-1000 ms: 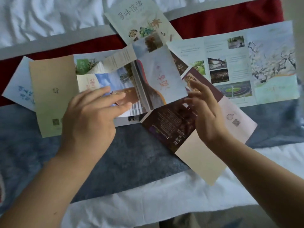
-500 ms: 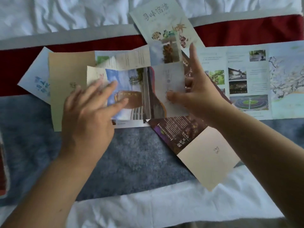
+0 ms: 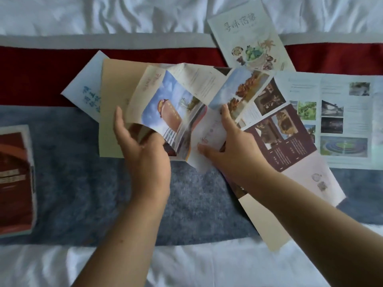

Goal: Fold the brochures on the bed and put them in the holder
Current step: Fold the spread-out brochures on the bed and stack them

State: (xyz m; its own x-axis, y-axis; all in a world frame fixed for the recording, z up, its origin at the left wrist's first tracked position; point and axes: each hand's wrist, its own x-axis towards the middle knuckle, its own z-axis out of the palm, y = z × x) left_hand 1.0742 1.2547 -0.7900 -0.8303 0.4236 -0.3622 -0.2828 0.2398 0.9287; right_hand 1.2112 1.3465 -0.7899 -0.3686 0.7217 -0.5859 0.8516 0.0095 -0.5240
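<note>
A multi-panel brochure with a blue-sky photo [image 3: 165, 108] is lifted off the bed and bent along its creases. My left hand [image 3: 143, 150] grips its left panels from below, thumb up beside the edge. My right hand [image 3: 232, 148] pinches its pale right panel, fingers spread on top. Under them lie a tan brochure [image 3: 116, 100], a pale blue one [image 3: 87, 92], a maroon-and-cream one [image 3: 290, 150], and a wide unfolded light-blue one [image 3: 342, 121]. A folded brochure with food drawings [image 3: 248, 38] lies at the back. I see no holder that I can name.
A red booklet-like object [image 3: 14, 181] lies at the left edge on the blue-grey bed runner [image 3: 83, 193]. A dark red band [image 3: 37, 75] runs across the runner's far side. White sheets [image 3: 103, 13] lie beyond it and toward me.
Both hands have lifted the sky-photo brochure off the pile and bent its panels; my left hand went from flat on top to gripping from below. The view shifted, revealing the red object at left.
</note>
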